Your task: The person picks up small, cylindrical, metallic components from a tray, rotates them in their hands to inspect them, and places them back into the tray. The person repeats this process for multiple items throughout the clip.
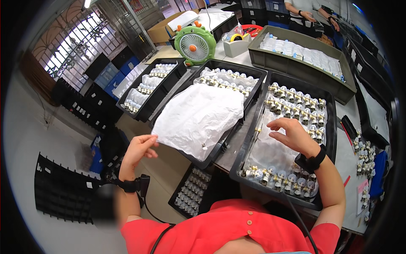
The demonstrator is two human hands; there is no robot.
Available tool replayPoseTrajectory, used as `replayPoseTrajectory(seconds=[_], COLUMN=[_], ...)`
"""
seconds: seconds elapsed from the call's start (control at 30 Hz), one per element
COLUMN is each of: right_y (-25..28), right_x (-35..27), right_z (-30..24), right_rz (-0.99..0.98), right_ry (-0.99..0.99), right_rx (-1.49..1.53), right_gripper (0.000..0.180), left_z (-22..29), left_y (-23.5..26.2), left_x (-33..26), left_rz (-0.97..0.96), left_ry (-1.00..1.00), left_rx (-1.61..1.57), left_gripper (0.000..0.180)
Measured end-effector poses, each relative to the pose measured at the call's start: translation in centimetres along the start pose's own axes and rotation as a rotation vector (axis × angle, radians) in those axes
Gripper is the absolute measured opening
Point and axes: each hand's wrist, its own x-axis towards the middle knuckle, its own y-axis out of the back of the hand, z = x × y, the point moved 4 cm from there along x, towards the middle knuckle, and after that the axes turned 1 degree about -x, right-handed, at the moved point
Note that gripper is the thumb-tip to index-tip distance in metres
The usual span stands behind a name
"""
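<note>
fingers of left hand [138, 149] pinch white paper sheet's [198, 117] corner; right hand [294, 136] hovers, loosely spread, over tray [330, 127].

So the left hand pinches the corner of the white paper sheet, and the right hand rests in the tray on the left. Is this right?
Not quite. In the head view the right hand rests in the black tray on the right, over the small fittings. The left hand does pinch the corner of the white paper sheet.

We've got our left hand [139, 149] pinching the corner of the white paper sheet [198, 118] over the middle black tray [253, 91], right hand [294, 135] hovering over small brass fittings [296, 103] in the next tray [332, 127].
</note>
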Motion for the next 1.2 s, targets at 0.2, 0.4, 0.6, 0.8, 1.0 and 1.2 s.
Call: replayPoseTrajectory(seconds=[0.2, 0.4, 0.6, 0.8, 1.0, 1.2], right_y=[-0.1, -0.3, -0.1, -0.2, -0.3, -0.6], right_x=[-0.1, 0.2, -0.2, -0.1, -0.4, -0.2], right_z=[-0.3, 0.0, 0.7, 0.5, 1.5, 1.7], right_rz=[0.001, -0.011, -0.015, -0.034, -0.066, -0.096], right_ry=[0.018, 0.019, -0.010, -0.019, -0.060, -0.068], right_rx=[0.003, -0.029, -0.013, -0.019, -0.058, -0.076], right_gripper=[0.022, 0.023, 0.023, 0.024, 0.025, 0.027], left_z=[8.4, 11.7, 4.9, 7.6, 7.3, 1.7], left_y=[0.9, -10.9, -17.2, -14.9, -12.2, -10.8], left_x=[0.8, 12.1, 12.6, 14.5, 20.1, 21.2], left_rz=[0.425, 0.036, -0.616, -0.726, -0.118, -0.257], left_ry=[-0.503, -0.908, -0.391, -0.277, -0.547, -0.132], left_rx=[0.831, 0.838, 1.157, 1.012, 1.016, 1.023], left_gripper=[0.030, 0.063, 0.079, 0.068, 0.095, 0.123])
